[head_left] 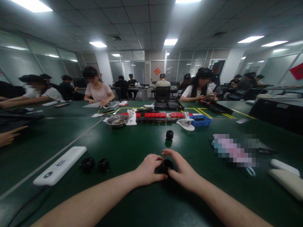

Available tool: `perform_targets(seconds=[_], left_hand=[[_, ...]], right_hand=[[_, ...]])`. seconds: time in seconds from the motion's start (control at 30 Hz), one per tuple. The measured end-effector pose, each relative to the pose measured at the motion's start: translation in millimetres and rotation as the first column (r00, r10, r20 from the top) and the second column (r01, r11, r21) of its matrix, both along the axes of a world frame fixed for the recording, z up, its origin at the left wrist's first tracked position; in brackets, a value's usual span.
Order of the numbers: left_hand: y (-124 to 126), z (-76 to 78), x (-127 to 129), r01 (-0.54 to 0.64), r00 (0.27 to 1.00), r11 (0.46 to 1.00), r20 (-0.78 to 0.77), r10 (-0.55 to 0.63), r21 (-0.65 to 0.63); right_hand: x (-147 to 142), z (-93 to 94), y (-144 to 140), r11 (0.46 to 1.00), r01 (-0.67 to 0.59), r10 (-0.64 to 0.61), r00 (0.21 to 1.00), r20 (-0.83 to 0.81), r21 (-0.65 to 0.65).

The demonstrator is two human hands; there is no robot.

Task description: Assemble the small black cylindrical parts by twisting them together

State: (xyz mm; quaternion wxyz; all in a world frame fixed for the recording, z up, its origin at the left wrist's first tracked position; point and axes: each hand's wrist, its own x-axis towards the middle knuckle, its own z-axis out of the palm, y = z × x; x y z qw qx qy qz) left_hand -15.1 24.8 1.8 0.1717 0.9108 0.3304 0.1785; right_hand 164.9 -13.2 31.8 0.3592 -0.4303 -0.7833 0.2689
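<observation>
My left hand and my right hand meet on the green table, both closed around a small black round part held between the fingertips. Another black round part stands alone on the table a little beyond my hands. Two more black round parts lie side by side to the left of my left forearm.
A white flat device lies at the left. Farther back are a metal bowl, red strips, white holders and a blue bin. White objects sit at the right. Other people sit around the table.
</observation>
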Motion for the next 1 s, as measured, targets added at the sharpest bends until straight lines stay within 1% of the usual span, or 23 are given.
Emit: perform_targets(seconds=[0.1,0.17,0.27,0.43,0.47,0.5,0.6,0.67,0.73,0.8,0.87,0.93,1.0], left_hand=[[-0.9,0.9,0.2,0.005,1.0,1.0,0.011,-0.005,0.01],[-1.5,1.5,0.4,0.008,1.0,1.0,0.01,-0.008,0.016],[-1.7,1.7,0.6,0.017,1.0,1.0,0.002,-0.017,0.024],[-0.6,0.8,0.3,0.01,1.0,1.0,-0.001,-0.01,0.027],[-0.4,0.7,0.3,0.01,1.0,1.0,-0.007,-0.009,0.025],[-0.2,0.6,0.3,0.012,1.0,1.0,-0.012,-0.012,0.024],[-0.4,0.4,0.9,0.017,1.0,0.999,-0.009,-0.017,0.03],[-0.8,0.2,1.2,0.012,1.0,0.999,0.003,-0.012,0.034],[-0.9,-0.2,1.2,0.011,1.0,0.999,0.007,-0.011,0.032],[-0.6,-0.5,0.8,0.014,1.0,0.999,0.001,-0.014,0.031],[-0.2,-0.5,0.2,0.014,1.0,1.0,-0.004,-0.014,0.028],[-0.3,-0.1,-0.2,0.012,1.0,1.0,-0.003,-0.012,0.019],[-0.8,0.4,0.0,0.007,1.0,1.0,0.005,-0.007,0.011]], right_hand=[[-1.3,-2.2,0.0,0.992,0.109,-0.112,0.992,0.057,0.056],[-3.0,-3.6,0.0,0.987,0.151,-0.156,0.984,0.088,0.062],[-5.3,-4.9,-0.6,0.99,0.128,-0.134,0.985,0.105,0.058],[-4.0,-3.0,-3.4,0.999,-0.025,0.023,0.999,0.037,0.047],[-3.6,-2.5,-3.8,0.998,-0.04,0.038,0.999,0.037,0.052],[-3.4,-2.2,-4.1,0.998,-0.03,0.027,0.999,0.044,0.06],[-4.4,-2.9,-3.2,0.993,0.088,-0.094,0.993,0.071,0.075],[-5.8,-3.6,-2.1,0.988,0.141,-0.145,0.987,0.073,0.056],[-6.8,-3.6,-1.8,0.994,0.105,-0.106,0.993,0.049,0.012],[-6.8,-3.0,-2.4,1.0,0.015,-0.014,1.0,0.007,-0.027],[-5.8,-2.7,-3.0,0.999,-0.038,0.038,0.999,-0.012,-0.026],[-4.6,-3.4,-2.6,1.0,0.005,-0.005,1.0,0.012,0.011],[-4.1,-5.1,-1.0,0.994,0.093,-0.096,0.994,0.051,0.049]])
